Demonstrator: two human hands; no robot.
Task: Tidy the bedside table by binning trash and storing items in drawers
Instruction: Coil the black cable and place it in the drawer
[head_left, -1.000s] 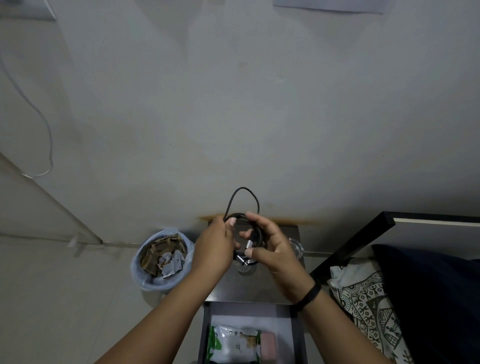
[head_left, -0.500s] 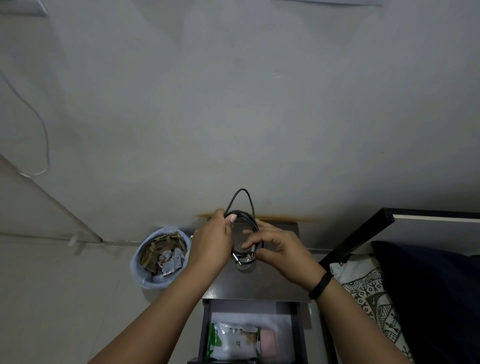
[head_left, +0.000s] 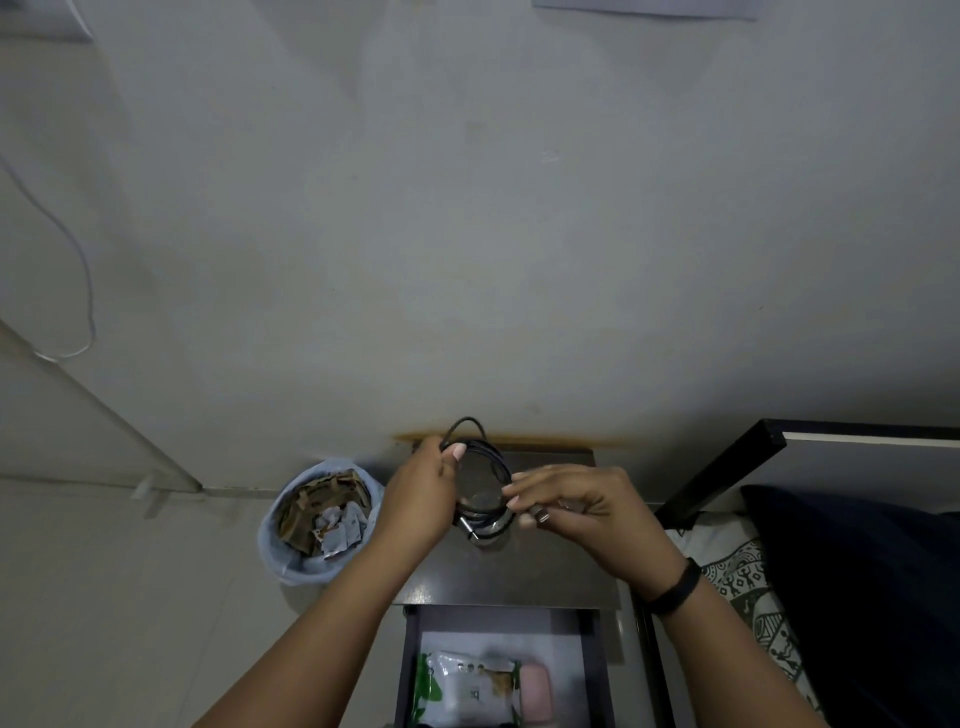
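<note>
A black cable (head_left: 493, 457) is wound into a loose coil above the dark bedside table (head_left: 561, 577). My left hand (head_left: 423, 493) pinches the coil's left side, with one loop standing up above the fingers. My right hand (head_left: 582, 506) pinches the cable's end with its metal plug at the coil's right side. A second metal plug hangs at the coil's bottom. Below the hands the table's drawer (head_left: 415, 670) stands open, holding a green-and-white wipes pack (head_left: 467, 691) and a pink item (head_left: 535, 693).
A blue-lined bin (head_left: 283, 551) with brown paper and wrappers stands on the floor left of the table. A clear glass (head_left: 491, 543) sits on the tabletop under the coil. A bed with a dark pillow (head_left: 852, 597) and black frame lies to the right. The wall is close behind.
My right hand has shifted right, drawing the cable end out from the coil. The left hand keeps its hold on the coil's left side.
</note>
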